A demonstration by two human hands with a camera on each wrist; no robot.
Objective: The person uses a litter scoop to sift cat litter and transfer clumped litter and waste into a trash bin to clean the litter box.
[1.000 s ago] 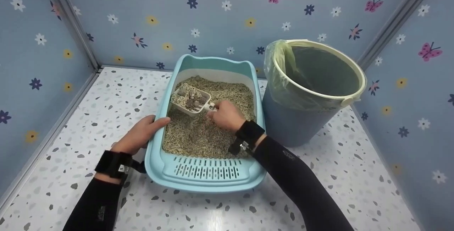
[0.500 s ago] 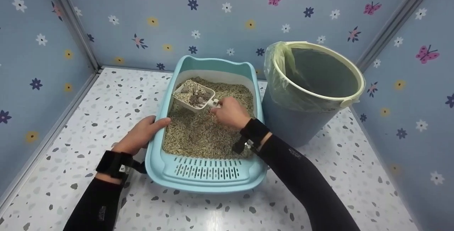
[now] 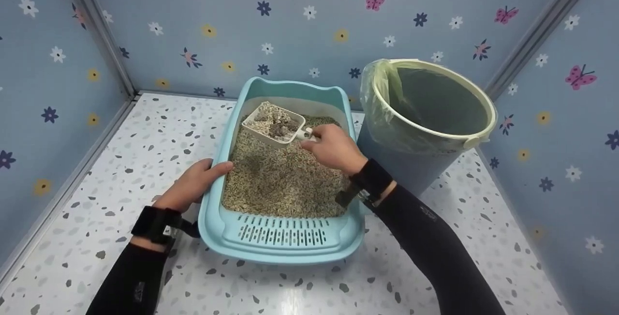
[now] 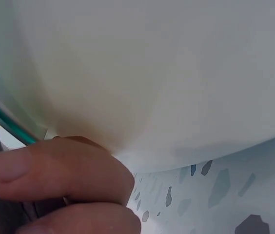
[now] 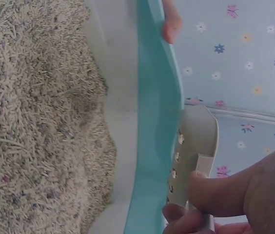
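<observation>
My right hand (image 3: 338, 148) grips the handle of a cream litter scoop (image 3: 265, 138), thumb on top. The scoop carries a heap of pale pellets with greyish-brown clumps (image 3: 280, 128), held over the litter (image 3: 280, 184) in a light-blue litter box (image 3: 285, 257). In the right wrist view, holes show in the scoop's underside (image 5: 198, 129). My left hand (image 3: 193, 184) holds the box's left rim, thumb over the top. Curled fingers (image 4: 59, 168) lie against the outer wall below the rim in the left wrist view.
A grey-blue bin (image 3: 396, 165) with a cream rim stands right beside the litter box. A translucent yellowish bag (image 3: 382, 107) lines it and hangs over the edge. Flower-printed panels (image 3: 309, 39) enclose the speckled white floor (image 3: 154, 136) at the back and sides.
The scoop and my right hand have moved right and slightly toward the back, rising above the litter. My left hand stays on the rim.
</observation>
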